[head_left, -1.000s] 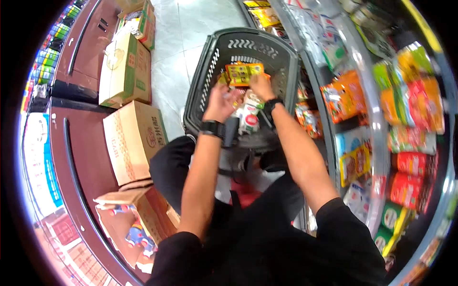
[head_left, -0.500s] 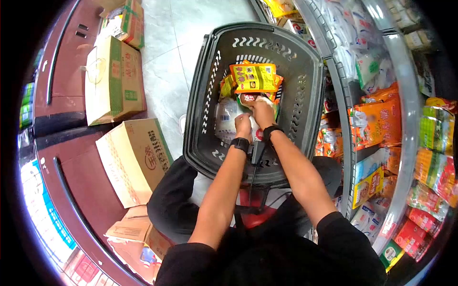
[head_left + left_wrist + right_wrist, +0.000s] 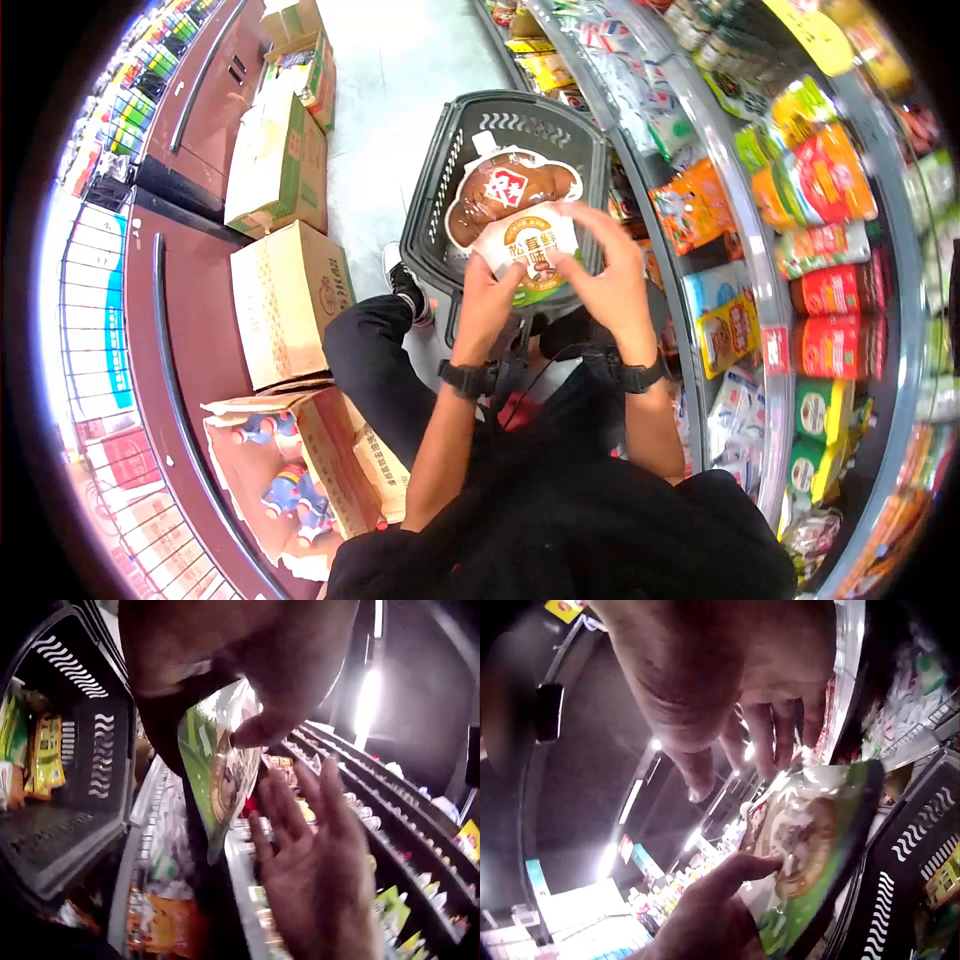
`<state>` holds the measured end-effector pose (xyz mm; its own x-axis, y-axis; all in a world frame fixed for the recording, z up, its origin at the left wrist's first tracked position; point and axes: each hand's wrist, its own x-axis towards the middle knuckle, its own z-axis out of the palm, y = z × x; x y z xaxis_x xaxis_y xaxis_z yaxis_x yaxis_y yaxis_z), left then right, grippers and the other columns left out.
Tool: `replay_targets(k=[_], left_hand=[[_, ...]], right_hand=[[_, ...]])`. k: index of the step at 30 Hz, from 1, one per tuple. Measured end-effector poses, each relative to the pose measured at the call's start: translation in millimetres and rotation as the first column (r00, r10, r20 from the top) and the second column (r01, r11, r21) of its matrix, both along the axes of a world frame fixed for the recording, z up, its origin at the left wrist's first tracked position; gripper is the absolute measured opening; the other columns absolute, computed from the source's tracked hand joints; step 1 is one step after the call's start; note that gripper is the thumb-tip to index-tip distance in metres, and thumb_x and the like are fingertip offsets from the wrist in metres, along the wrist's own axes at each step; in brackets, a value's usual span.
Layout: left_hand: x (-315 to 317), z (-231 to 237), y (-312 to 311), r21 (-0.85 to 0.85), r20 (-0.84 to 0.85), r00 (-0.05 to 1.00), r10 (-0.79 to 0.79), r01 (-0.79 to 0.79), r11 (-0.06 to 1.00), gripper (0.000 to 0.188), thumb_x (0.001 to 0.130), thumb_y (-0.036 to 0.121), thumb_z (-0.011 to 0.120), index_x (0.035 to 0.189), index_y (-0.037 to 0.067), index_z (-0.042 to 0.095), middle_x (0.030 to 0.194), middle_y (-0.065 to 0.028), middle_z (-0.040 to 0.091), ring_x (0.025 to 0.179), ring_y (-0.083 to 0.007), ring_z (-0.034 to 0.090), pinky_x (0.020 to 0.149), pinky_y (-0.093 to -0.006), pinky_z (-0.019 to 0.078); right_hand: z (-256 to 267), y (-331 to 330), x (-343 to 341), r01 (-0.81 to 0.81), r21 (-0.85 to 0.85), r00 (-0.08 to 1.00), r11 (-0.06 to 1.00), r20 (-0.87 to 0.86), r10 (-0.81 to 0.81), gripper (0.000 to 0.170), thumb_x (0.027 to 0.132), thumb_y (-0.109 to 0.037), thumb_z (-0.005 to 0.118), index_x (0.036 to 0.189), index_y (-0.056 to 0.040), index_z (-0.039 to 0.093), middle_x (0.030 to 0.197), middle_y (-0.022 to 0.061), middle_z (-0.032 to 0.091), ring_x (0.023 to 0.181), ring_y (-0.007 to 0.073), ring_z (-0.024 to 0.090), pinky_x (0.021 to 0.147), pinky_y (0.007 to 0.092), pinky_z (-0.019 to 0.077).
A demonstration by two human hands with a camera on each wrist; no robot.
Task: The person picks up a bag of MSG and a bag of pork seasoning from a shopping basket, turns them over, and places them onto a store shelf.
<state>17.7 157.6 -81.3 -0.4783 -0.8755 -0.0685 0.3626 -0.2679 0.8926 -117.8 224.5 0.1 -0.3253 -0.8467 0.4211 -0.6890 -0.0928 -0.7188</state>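
Note:
A food packet [image 3: 535, 245] is held up in front of the person, over the near end of the dark shopping basket [image 3: 597, 160]. Its lower front is white with a round gold emblem and a green bottom; above it shows a brown, white-edged shape with a red label. The left hand [image 3: 490, 308] pinches the packet's left side, thumb across its front. Around the right side, the right hand [image 3: 618, 295] is spread, fingers fairly straight and thumb held away from the front in the right wrist view. Yellow packets [image 3: 47, 754] lie inside the basket.
Shelves on the right carry hanging orange bags [image 3: 692, 205] and red packs [image 3: 835, 345]. Cardboard boxes [image 3: 290, 300] line the left side, with an opened carton [image 3: 330, 455] nearer the person. A pale tiled floor [image 3: 380, 90] runs between them.
Both hands have come up out of the basket with the packet and drawn nearer the body. The right hand has spread its fingers. Basket contents now sit behind the packet in the head view.

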Motion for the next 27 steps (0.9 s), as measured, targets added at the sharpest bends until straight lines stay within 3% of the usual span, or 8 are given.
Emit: replay_targets(k=[3, 6, 8, 13, 17, 22, 24, 27], left_hand=[[21.8, 18.0, 32.1, 0.09, -0.028, 0.994, -0.107, 0.109, 0.99, 0.041, 0.086, -0.001, 0.059, 0.124, -0.005, 0.046, 0.116, -0.0104, 0.059, 0.103, -0.0153, 0.059, 0.087, -0.0291, 0.0489], [33.0, 30.6, 68.8, 0.143, -0.071, 0.977, -0.199, 0.208, 0.968, 0.041, 0.086, 0.0, 0.06, 0.124, -0.005, 0.046, 0.116, -0.0107, 0.059, 0.103, -0.0161, 0.059, 0.087, -0.0293, 0.0494], [30.4, 30.6, 88.3, 0.109, -0.036, 0.961, -0.274, 0.276, 0.955, 0.042, 0.086, 0.001, 0.06, 0.126, -0.005, 0.045, 0.117, -0.0112, 0.059, 0.104, -0.0166, 0.06, 0.087, -0.0294, 0.0497], [18.7, 8.7, 136.9, 0.039, 0.016, 0.926, -0.376, 0.375, 0.926, 0.04, 0.089, 0.003, 0.061, 0.125, -0.003, 0.047, 0.118, -0.0096, 0.06, 0.105, -0.0158, 0.058, 0.091, -0.0298, 0.0467], [12.0, 11.4, 163.6, -0.077, 0.049, 0.91, -0.412, 0.415, 0.907, 0.024, 0.088, 0.002, 0.062, 0.111, -0.002, 0.056, 0.107, -0.0088, 0.064, 0.099, -0.0148, 0.06, 0.092, -0.0288, 0.0462], [-1.7, 34.8, 187.8, -0.286, -0.086, 0.92, -0.381, 0.344, 0.895, 0.018, 0.088, 0.002, 0.06, 0.104, 0.0, 0.052, 0.111, -0.0178, 0.062, 0.109, -0.0241, 0.058, 0.098, -0.0361, 0.0454], [-5.5, 39.4, 188.2, -0.259, -0.328, 0.796, -0.509, 0.442, 0.859, 0.019, 0.086, 0.007, 0.061, 0.101, 0.003, 0.051, 0.116, -0.0204, 0.059, 0.122, -0.03, 0.049, 0.106, -0.0434, 0.0376], [-14.7, 34.6, 184.1, -0.454, -0.363, 0.703, -0.611, 0.44, 0.775, 0.021, 0.085, 0.011, 0.064, 0.1, 0.004, 0.051, 0.115, -0.0202, 0.059, 0.126, -0.0337, 0.046, 0.108, -0.0461, 0.0341]], right_hand=[[-2.2, 54.2, 6.3, 0.228, 0.038, 0.952, 0.973, 0.199, -0.231, 0.046, 0.083, -0.012, 0.07, 0.125, -0.0014, 0.054, 0.113, 0.0128, 0.064, 0.109, 0.0224, 0.06, 0.091, 0.0329, 0.0473], [-19.3, 108.9, 7.8, -0.079, 0.054, 0.617, 0.995, 0.787, 0.007, 0.038, 0.09, -0.011, 0.063, 0.123, 0.0029, 0.053, 0.111, 0.01, 0.064, 0.103, 0.0143, 0.06, 0.087, 0.0279, 0.0479], [-24.4, 143.7, 12.8, -0.039, 0.19, 0.737, 0.981, 0.668, -0.1, 0.03, 0.092, -0.01, 0.061, 0.117, 0.0058, 0.056, 0.097, 0.0049, 0.067, 0.086, 0.006, 0.058, 0.075, 0.0216, 0.0471], [-26.1, 199.7, 37.1, 0.156, 0.126, 0.775, 0.98, 0.6, -0.2, 0.028, 0.088, -0.005, 0.064, 0.114, 0.0033, 0.06, 0.087, 0.0025, 0.067, 0.078, 0.003, 0.056, 0.065, 0.02, 0.0456], [-8.5, 237.5, 43.2, 0.202, 0.032, 0.881, 0.979, 0.43, -0.195, 0.02, 0.085, -0.001, 0.062, 0.104, 0.0022, 0.065, 0.107, 0.0115, 0.067, 0.098, 0.02, 0.066, 0.087, 0.03, 0.0505], [10.0, 270.4, 39.6, 0.21, -0.114, 0.947, 0.971, 0.269, -0.173, 0.02, 0.077, 0.007, 0.06, 0.095, 0.0017, 0.067, 0.106, 0.014, 0.068, 0.103, 0.0282, 0.064, 0.092, 0.0357, 0.0484], [16.1, 282.2, 39.2, 0.182, -0.165, 0.966, 0.969, 0.216, -0.145, 0.02, 0.075, 0.009, 0.06, 0.092, 0.0018, 0.068, 0.103, 0.0152, 0.069, 0.104, 0.0305, 0.064, 0.092, 0.0378, 0.0484], [25.3, 291.9, 38.9, 0.118, -0.257, 0.982, 0.959, 0.172, -0.074, 0.018, 0.074, 0.01, 0.06, 0.088, 0.0021, 0.069, 0.1, 0.0153, 0.07, 0.104, 0.0326, 0.064, 0.091, 0.0405, 0.0489]])
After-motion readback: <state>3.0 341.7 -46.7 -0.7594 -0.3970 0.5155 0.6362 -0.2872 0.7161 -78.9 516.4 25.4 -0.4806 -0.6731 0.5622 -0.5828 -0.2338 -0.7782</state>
